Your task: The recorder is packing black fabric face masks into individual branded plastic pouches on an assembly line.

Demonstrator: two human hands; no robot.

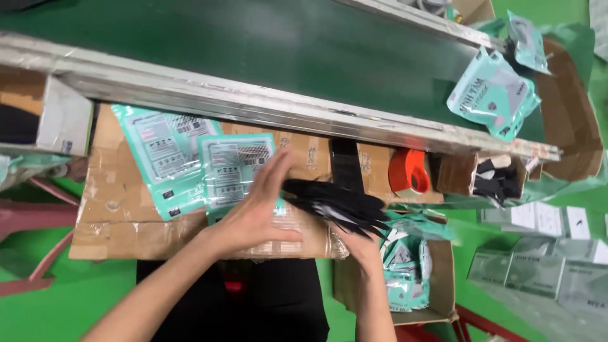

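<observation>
The right hand (pixel 362 244) pinched a fanned stack of black masks (pixel 339 206) above the cardboard-covered surface (pixel 126 228), while the left hand (pixel 256 209), fingers straight and together, squared its edge, apparently for bagging.

- There is a single view, taken from a camera worn on the person's head.
- It looks steeply down and a little forward, so the person's forearms enter from the bottom edge.
- It sits close: the left hand (pixel 256 209) and right hand (pixel 361 244) lie near the middle of the frame, over a cardboard worktop (pixel 120 221).
- The view is tilted, so the green conveyor belt (pixel 285 44) and its metal rail (pixel 266 104) run slantwise across the upper part, dropping toward the right.
- The green floor (pixel 88 291) shows at the lower left, and grey boxes (pixel 538 272) fill the lower right.
- No second view shares the scene.
</observation>
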